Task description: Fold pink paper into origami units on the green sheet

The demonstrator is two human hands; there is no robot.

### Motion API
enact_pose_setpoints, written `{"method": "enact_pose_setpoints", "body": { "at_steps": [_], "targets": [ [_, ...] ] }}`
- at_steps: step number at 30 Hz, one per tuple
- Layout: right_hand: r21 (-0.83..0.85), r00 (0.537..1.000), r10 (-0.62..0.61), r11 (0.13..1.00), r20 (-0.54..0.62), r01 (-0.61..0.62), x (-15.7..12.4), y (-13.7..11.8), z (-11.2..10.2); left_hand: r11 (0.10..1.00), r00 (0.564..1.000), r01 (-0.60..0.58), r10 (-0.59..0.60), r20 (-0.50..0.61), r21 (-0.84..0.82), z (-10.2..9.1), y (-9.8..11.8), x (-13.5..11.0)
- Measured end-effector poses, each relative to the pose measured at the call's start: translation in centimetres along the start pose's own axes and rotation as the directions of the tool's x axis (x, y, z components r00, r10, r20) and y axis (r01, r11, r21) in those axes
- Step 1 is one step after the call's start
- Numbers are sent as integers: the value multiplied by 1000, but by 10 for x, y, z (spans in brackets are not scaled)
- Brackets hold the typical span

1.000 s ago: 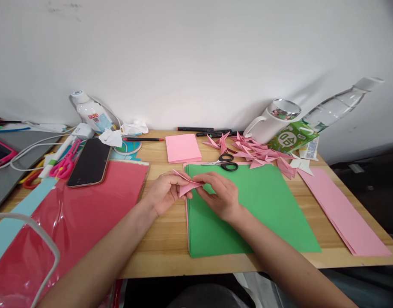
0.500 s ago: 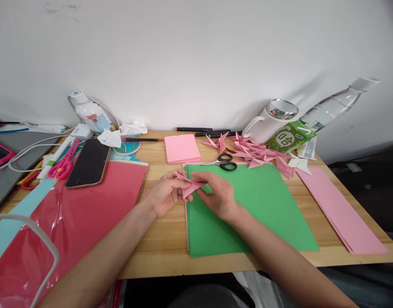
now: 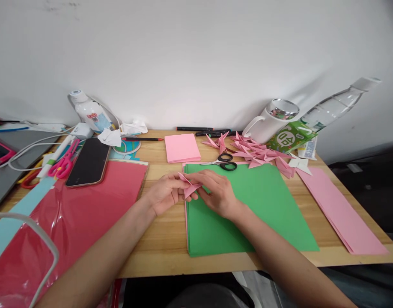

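Observation:
A small folded piece of pink paper (image 3: 190,189) is held between my two hands, above the left edge of the green paper stack (image 3: 257,218). My left hand (image 3: 166,194) pinches its left side, thumb on top. From the right, my right hand (image 3: 217,192) grips the paper with its fingers over the upper edge, hiding part of it. Beyond my hands lie black-handled scissors (image 3: 227,161) and a pile of square pink paper (image 3: 182,148). Pointed pink folded-paper pieces (image 3: 257,152) are heaped at the back right.
At the right stand a white mug (image 3: 263,124), a green packet (image 3: 289,137) and a clear bottle (image 3: 334,105). Long pink strips (image 3: 340,209) lie near the right edge. To the left are a phone (image 3: 89,162), red paper in plastic (image 3: 96,209), pink scissors (image 3: 64,164) and a white cable (image 3: 50,244).
My right hand has shifted slightly left, its fingers reaching further over the top of the pink paper. The paper has turned a little in my left hand's grip.

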State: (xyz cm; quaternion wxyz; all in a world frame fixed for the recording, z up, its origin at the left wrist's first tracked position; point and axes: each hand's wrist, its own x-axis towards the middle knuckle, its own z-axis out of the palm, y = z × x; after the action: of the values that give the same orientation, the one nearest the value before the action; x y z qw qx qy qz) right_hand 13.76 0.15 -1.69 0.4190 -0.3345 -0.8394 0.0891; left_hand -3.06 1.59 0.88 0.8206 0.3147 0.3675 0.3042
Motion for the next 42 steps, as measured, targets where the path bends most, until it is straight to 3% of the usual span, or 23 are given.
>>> {"method": "enact_pose_setpoints", "body": {
  "at_steps": [4,13,18,23,27,29,31,33,36,42],
  "targets": [
    [37,999,-18,999,35,17,1,5,-1,999,998,43,-45,-46,-32,1,-2,1],
    [-98,980,18,994,-196,-38,2,2,-5,995,995,-20,10,-97,-96,-3,5,2],
    [-107,969,41,992,-243,-69,-1,3,-4,994,994,-35,25,-107,-99,-3,8,1],
    [-122,967,74,987,-246,-106,-4,2,-3,995,988,-99,96,-119,-18,-1,9,-2],
    [91,971,189,980,-145,-177,1,2,-6,986,977,-153,161,-139,68,-1,8,0],
    [329,961,273,905,35,-269,5,2,-8,975,968,-187,204,-146,121,-2,6,1],
    [553,916,320,731,241,-400,8,3,-10,954,953,-232,262,-151,191,-1,5,1],
    [665,861,361,548,359,-507,9,3,-10,926,939,-261,308,-150,273,0,4,1],
    [691,802,466,436,374,-576,8,3,-6,893,932,-253,328,-152,371,3,2,0],
    [663,736,600,417,313,-622,5,4,2,845,921,-225,347,-177,485,2,-1,1]
  ]
}}
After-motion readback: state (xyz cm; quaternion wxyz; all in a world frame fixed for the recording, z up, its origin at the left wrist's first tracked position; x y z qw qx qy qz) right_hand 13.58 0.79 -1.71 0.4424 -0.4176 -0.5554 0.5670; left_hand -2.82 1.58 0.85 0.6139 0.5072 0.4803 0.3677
